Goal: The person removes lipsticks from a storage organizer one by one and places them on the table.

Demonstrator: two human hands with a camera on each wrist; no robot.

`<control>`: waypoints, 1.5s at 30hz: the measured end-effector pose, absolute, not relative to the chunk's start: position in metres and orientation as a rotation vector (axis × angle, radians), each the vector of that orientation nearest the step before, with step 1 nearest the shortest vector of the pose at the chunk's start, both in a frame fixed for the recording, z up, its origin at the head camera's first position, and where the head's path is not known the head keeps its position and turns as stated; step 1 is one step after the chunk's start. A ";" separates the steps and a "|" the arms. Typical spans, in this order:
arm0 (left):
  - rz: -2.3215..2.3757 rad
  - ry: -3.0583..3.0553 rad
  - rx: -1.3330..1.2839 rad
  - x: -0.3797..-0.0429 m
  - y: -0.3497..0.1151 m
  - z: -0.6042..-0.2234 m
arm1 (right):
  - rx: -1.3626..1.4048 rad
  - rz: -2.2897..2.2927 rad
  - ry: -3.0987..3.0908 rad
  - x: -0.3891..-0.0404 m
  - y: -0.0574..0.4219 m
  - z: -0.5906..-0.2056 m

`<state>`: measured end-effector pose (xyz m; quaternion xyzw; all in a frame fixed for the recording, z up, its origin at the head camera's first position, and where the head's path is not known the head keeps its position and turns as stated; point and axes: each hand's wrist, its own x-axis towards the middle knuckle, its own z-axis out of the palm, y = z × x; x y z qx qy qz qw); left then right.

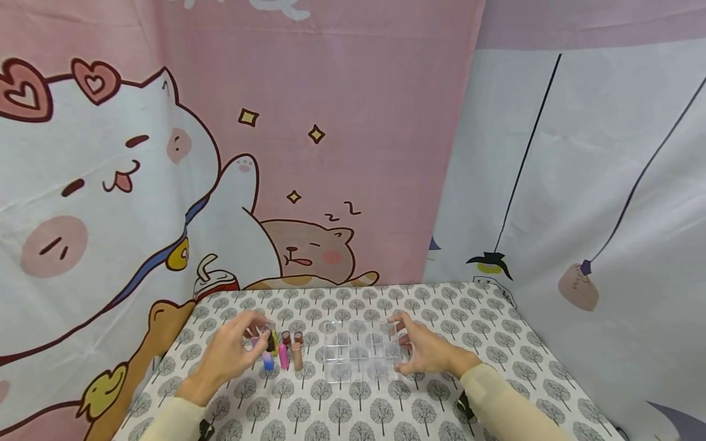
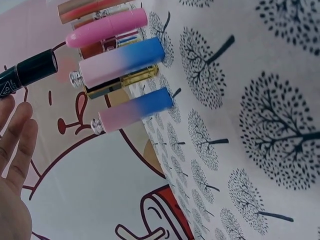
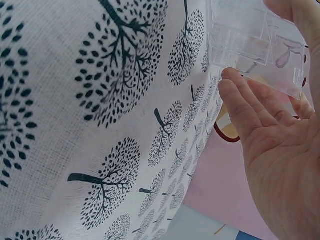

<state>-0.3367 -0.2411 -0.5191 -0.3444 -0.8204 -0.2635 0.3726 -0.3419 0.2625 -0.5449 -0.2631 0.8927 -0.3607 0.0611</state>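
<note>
My left hand (image 1: 234, 346) pinches a dark lipstick tube (image 2: 31, 72) by one end, above a group of cosmetic tubes. Two of these are pink-to-blue lipstick tubes (image 2: 122, 61), and a black-and-gold tube (image 2: 140, 76) shows behind one of them. Beside them stand a bright pink tube (image 1: 284, 356) and a tan tube (image 1: 297, 356), with two dark red-brown tubes (image 1: 286, 337) at the back. At the right end of a clear compartment organizer (image 1: 358, 352), my right hand (image 1: 421, 349) holds its side, fingers at the far corner and thumb at the near one.
A white cloth with grey tree prints (image 1: 309, 410) covers the table. Pink cartoon fabric (image 1: 375, 153) hangs along the back and left, and pale fabric (image 1: 607, 184) hangs on the right. The organizer lies right of the tubes, a short gap between them.
</note>
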 end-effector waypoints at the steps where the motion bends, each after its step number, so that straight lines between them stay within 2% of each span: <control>1: -0.670 -2.112 -0.870 -0.337 -0.242 -0.519 | -0.792 -1.091 2.701 -0.342 0.263 -0.545; 27: -0.629 -2.214 -0.729 -0.337 -0.272 -0.528 | -0.760 -1.080 2.706 -0.344 0.262 -0.548; 45: -0.640 -2.687 -0.545 -0.340 -0.282 -0.530 | -0.786 -1.105 2.699 -0.343 0.263 -0.547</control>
